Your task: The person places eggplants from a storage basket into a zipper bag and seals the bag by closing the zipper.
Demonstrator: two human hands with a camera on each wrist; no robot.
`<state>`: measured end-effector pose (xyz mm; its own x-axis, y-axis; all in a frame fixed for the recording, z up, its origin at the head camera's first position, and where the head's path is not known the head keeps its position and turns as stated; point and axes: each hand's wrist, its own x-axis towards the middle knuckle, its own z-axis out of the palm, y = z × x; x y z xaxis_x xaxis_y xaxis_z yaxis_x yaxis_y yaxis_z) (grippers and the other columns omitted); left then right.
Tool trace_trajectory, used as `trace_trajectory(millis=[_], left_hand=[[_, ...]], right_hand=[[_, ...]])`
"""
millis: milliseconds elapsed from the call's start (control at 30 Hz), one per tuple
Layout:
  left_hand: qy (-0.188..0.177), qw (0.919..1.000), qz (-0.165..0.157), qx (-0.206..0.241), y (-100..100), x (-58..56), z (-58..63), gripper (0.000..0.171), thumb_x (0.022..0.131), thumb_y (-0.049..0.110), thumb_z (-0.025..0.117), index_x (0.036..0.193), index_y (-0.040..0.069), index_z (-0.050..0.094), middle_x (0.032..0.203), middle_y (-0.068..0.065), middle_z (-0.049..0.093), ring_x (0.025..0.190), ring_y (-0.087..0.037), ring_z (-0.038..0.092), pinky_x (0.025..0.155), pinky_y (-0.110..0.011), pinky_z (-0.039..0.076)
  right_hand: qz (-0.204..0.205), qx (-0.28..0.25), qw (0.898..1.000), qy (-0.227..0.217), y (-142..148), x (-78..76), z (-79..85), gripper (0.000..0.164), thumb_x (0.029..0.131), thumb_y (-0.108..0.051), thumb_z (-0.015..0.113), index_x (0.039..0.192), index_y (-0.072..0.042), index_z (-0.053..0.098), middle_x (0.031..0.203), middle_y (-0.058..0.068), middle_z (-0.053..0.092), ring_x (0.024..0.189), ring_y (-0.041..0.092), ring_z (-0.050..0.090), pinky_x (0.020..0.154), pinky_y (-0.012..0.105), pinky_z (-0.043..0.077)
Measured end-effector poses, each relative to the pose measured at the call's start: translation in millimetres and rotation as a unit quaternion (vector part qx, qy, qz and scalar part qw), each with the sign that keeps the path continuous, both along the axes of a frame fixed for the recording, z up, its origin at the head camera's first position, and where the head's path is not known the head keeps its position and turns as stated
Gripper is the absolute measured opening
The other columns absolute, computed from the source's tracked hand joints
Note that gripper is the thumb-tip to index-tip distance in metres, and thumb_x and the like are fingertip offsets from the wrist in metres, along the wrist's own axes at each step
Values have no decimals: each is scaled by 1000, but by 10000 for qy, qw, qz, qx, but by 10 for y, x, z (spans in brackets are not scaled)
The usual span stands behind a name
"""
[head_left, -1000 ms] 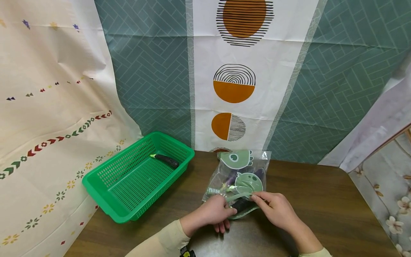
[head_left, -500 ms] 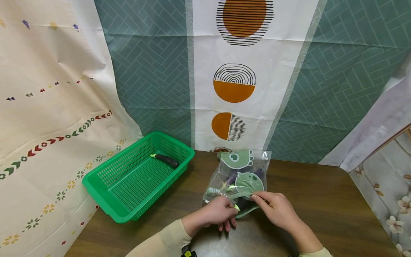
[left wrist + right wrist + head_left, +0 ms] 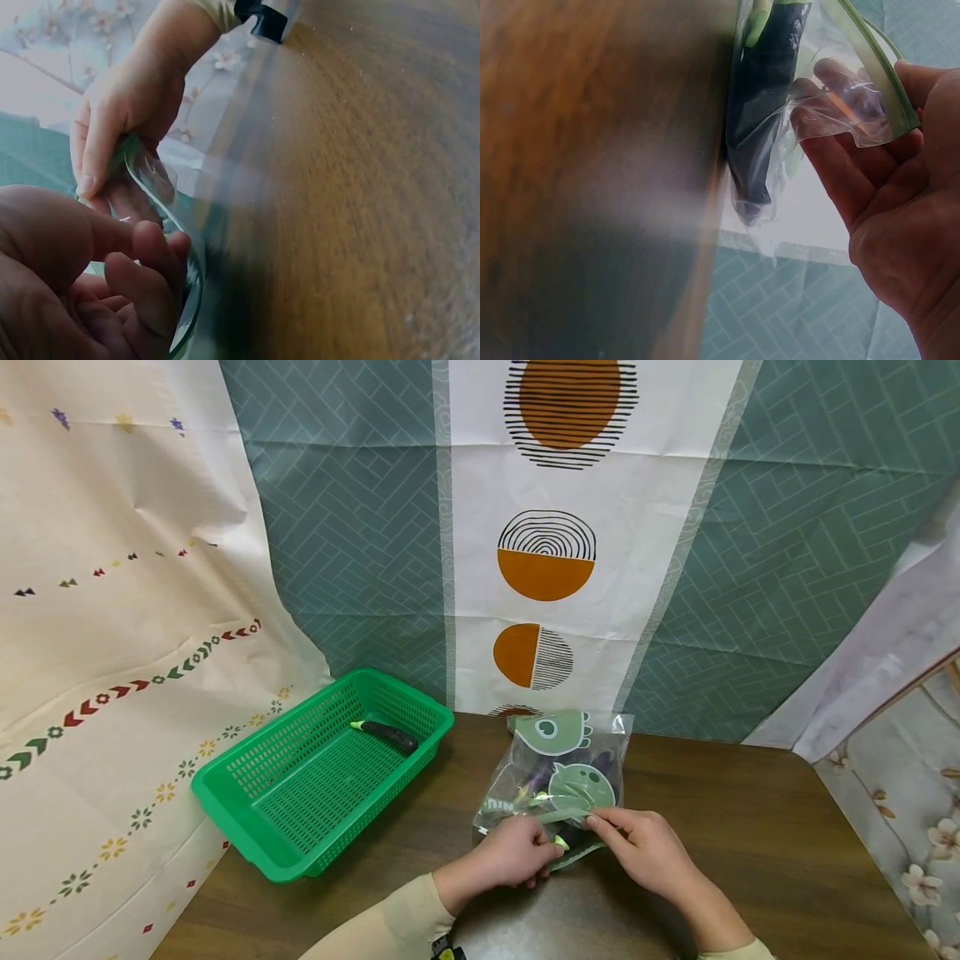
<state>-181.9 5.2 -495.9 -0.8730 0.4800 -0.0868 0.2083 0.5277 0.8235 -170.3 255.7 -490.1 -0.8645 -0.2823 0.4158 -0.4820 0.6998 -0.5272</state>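
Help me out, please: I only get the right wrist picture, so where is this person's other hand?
Observer: The head view shows the left hand at the mouth of the bag.
Visitor: Oh, nice! And is every eggplant in the bag, or is there one I'm missing?
Observer: You're missing one: an eggplant lies in a green basket, on the person's left.
Visitor: Last thing: is there a picture on the bag? I can't make one out.
Observer: Yes, near its far end is a green cartoon print with a round, white-ringed eye.
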Motion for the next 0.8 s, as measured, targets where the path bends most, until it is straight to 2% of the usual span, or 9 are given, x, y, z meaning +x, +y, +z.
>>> trace_trajectory(millis=[100, 200, 333, 433, 567, 667, 800], left_hand=[[-348, 9984, 78, 446, 9, 8, -11, 42, 106, 18, 75, 65, 9, 70, 53, 3, 64, 37, -5, 47, 36, -21, 36], [-828, 9913, 116, 1021, 20, 15, -27, 37, 105, 12, 73, 69, 5, 72, 61, -5, 71, 39, -6, 49, 36, -21, 36], [-1506, 9746, 119, 1652, 27, 13, -42, 27, 105, 7, 71, 80, -2, 75, 72, -13, 76, 43, -7, 53, 37, -20, 38], [-2019, 9587, 6, 2005, 19, -4, -40, 21, 106, 7, 69, 94, -8, 77, 76, -12, 76, 47, -7, 54, 39, -18, 40], [-2555, 9382, -270, 2319, -3, -31, -26, 17, 105, 6, 66, 110, -7, 76, 79, -7, 73, 52, -6, 51, 41, -17, 38], [-2872, 9254, -537, 2415, -20, -46, -17, 22, 103, 5, 66, 121, -3, 72, 80, -5, 69, 53, -5, 47, 43, -17, 34], [-3208, 9117, -878, 2411, -44, -74, -27, 38, 102, 5, 63, 138, -3, 65, 77, -2, 63, 51, -4, 37, 44, -19, 27]], right_hand=[[18, -21, 10000, -23, 3, -2, -1, 11, 106, -21, 79, 112, -25, 87, 103, -17, 81, 88, -2, 71, 76, 33, 63], [15, -34, 9999, -103, 3, -1, 2, 11, 106, -22, 78, 112, -25, 87, 103, -17, 81, 88, -2, 70, 75, 32, 62], [-38, -5, 9998, -212, -1, 3, 11, 11, 107, -23, 78, 113, -25, 87, 104, -17, 82, 89, -2, 71, 76, 33, 63], [-45, -4, 9997, -230, -4, 8, 13, 11, 107, -23, 78, 113, -25, 87, 104, -16, 82, 90, -1, 72, 77, 34, 63], [-31, -21, 9999, -164, -5, 10, 9, 12, 107, -21, 78, 113, -24, 87, 105, -16, 82, 91, -1, 72, 78, 34, 64], [-25, -23, 9999, -102, -3, 8, 3, 12, 107, -20, 78, 113, -24, 87, 104, -16, 82, 90, -1, 72, 77, 34, 63], [-2, -11, 10000, -38, -1, 3, 0, 12, 106, -20, 78, 113, -24, 87, 104, -15, 82, 90, -1, 72, 77, 33, 63]])
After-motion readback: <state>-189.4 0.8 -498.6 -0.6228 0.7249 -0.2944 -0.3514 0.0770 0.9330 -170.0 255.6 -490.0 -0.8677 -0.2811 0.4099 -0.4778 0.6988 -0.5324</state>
